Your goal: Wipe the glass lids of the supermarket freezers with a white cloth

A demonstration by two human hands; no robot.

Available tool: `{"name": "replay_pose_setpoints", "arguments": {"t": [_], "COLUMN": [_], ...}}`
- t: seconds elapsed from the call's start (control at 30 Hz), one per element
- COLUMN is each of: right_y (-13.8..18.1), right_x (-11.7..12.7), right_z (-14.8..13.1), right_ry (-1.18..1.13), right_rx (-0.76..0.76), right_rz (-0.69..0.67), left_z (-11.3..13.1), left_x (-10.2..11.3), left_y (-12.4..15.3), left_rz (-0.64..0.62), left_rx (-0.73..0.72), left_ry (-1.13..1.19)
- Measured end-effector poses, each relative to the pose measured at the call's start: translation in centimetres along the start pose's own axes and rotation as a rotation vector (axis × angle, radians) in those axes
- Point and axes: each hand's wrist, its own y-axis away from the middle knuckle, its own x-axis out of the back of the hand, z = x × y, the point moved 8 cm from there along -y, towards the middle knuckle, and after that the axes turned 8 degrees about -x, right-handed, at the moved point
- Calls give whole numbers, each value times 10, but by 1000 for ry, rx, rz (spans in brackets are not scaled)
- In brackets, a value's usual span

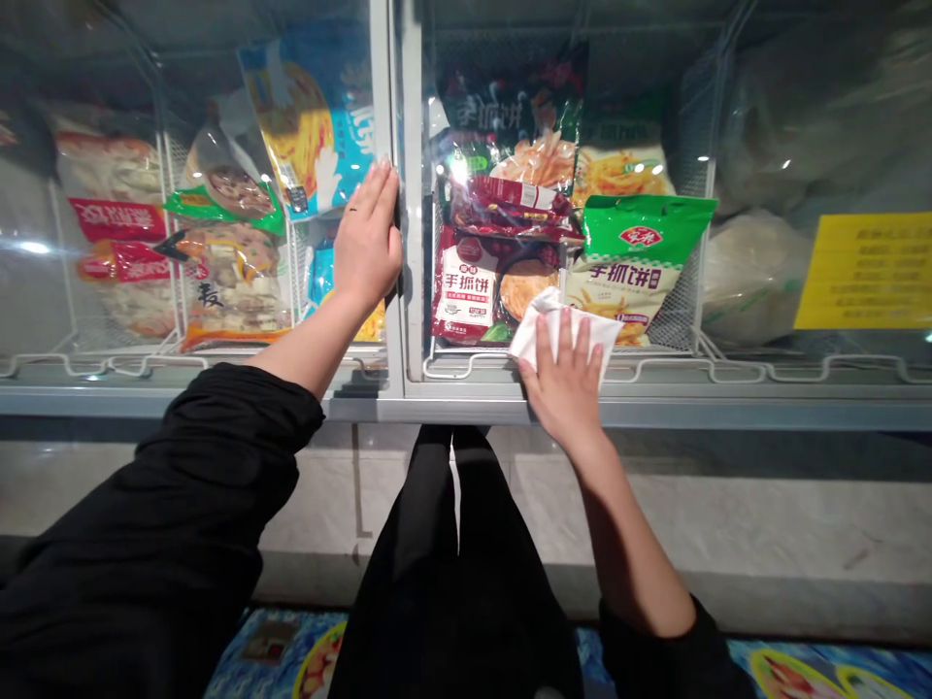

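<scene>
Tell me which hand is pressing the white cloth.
The right hand, spread flat on the white cloth on the freezer glass; the left hand rests bare on the divider frame.

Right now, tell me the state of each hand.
Left hand: open, flat on the freezer lid frame, holding nothing.
Right hand: open, palm pressing a white cloth on the glass.

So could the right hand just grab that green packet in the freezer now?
Probably not. The right hand presses a white cloth on the glass lid, and the green packet lies under that glass, which looks closed over it.
</scene>
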Motion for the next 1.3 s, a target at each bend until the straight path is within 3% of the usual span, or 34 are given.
{"name": "replay_pose_setpoints", "arguments": {"t": [0.17, 0.3, 0.43, 0.63, 0.77, 0.87, 0.97, 1.07, 1.2, 1.3], "right_y": [9, 22, 32, 30, 28, 27, 29, 31, 39, 46], "right_x": [-11, -14, -8, 9, 17, 18, 16, 9, 0, -1], "right_z": [-103, -142, -132, -49, 12, 27, 8, -35, -91, -106], "right_ry": [-118, -97, -63, -41, -28, -38, -101, -105, -62, -86], "right_rx": [208, 312, 329, 52, -121, -172, -142, -64, 65, 109], "right_rz": [-62, -146, -154, -2, 114, 158, 169, 75, -63, -83], "left_z": [-1, 1, 8, 43, 68, 78, 74, 70, 70, 70], "left_x": [-1, 4, 12, 24, 28, 19, 8, -1, -5, -4], "left_y": [-1, 2, 6, 17, 53, 97, 138, 161, 167, 166], "left_rz": [-14, 13, 47, 49, 56, -8, -23, 2, 30, 38], "left_rx": [0, -18, -75, -204, -197, -166, -83, -10, 7, -18], "left_ry": [1, 45, 86, 37, -6, -32, -59, -72, -76, -86]}}
